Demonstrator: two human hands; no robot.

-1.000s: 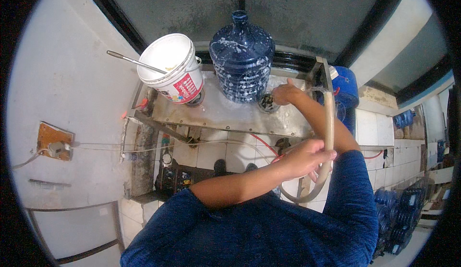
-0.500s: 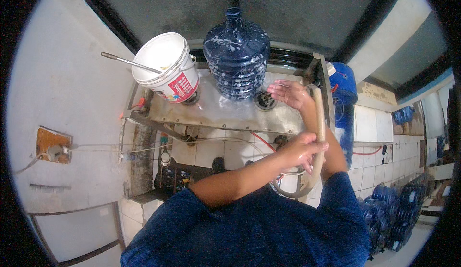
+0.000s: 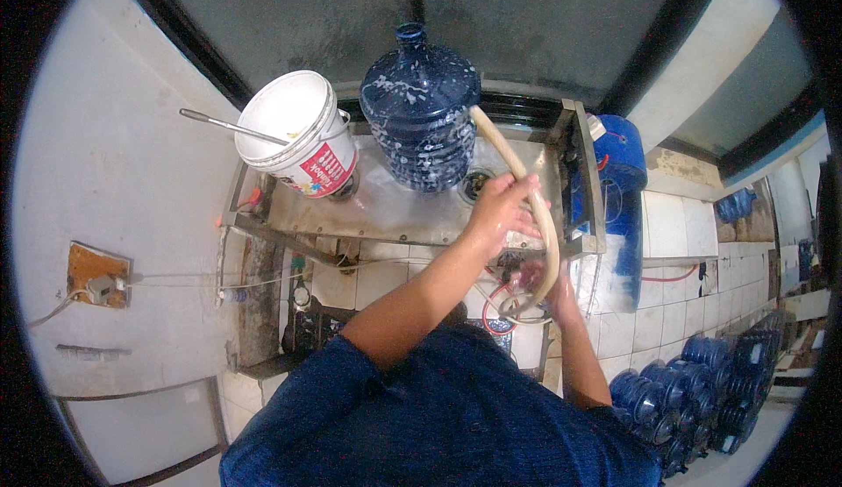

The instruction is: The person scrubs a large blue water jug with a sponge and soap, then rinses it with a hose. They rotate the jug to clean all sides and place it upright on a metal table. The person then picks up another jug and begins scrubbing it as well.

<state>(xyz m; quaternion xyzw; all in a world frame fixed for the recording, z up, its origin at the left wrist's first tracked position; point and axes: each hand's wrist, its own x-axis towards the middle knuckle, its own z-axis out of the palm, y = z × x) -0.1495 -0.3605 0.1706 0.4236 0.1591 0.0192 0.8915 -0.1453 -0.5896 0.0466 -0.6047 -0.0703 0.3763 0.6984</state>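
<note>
My left hand [image 3: 500, 213] is closed around a beige hose [image 3: 517, 164], its fingers wrapped near the middle of the raised length. The hose's upper end tilts toward the right side of a large blue water jug [image 3: 421, 136]; whether they touch is unclear. White foam spots the jug, which stands upright on a metal bench [image 3: 386, 209]. Below the left hand, my right hand [image 3: 564, 290] is beside the hose's lower bend. Motion smears its fingers and the hose partly covers it, so its grip cannot be made out.
A white bucket [image 3: 326, 149] with a metal-handled tool [image 3: 206, 119] leaning in it stands left of the jug. Right of the bench is a blue drum [image 3: 621, 149]. Several blue jugs [image 3: 675, 391] lie on the tiled floor at lower right. A cable [image 3: 289, 275] runs from the left wall.
My left hand has moved up and left, swinging the hose end over toward the jug. My right hand has dropped from above the bench to below the left hand.
</note>
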